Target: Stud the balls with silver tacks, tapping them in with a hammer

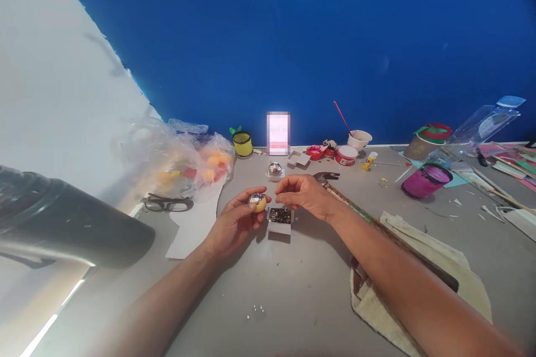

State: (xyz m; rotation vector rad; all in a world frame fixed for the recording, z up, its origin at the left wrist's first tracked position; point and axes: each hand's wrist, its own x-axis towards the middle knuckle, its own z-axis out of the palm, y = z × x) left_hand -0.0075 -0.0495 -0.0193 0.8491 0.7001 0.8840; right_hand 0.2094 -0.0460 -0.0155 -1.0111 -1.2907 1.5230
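In my left hand (237, 217) is a small yellow ball (260, 205) whose upper side is covered in shiny silver. The fingers are wrapped round it from the left and below. My right hand (304, 195) hovers just to the right of the ball, above a small open white box (279, 228). Its thumb and forefinger are pinched together, and anything between them is too small to make out. Inside the box lie many tiny dark, shiny pieces (280, 215). Behind the hands, a second silvery ball (274, 168) rests on a small clear holder.
A hammer (387, 228) lies over a folded cloth (435, 256) under my right forearm. Glasses (168, 203), paper (196, 223) and a plastic bag (196, 162) are at left. Along the back stand a lit phone (278, 133), paint tub (347, 155) and white cup (360, 140).
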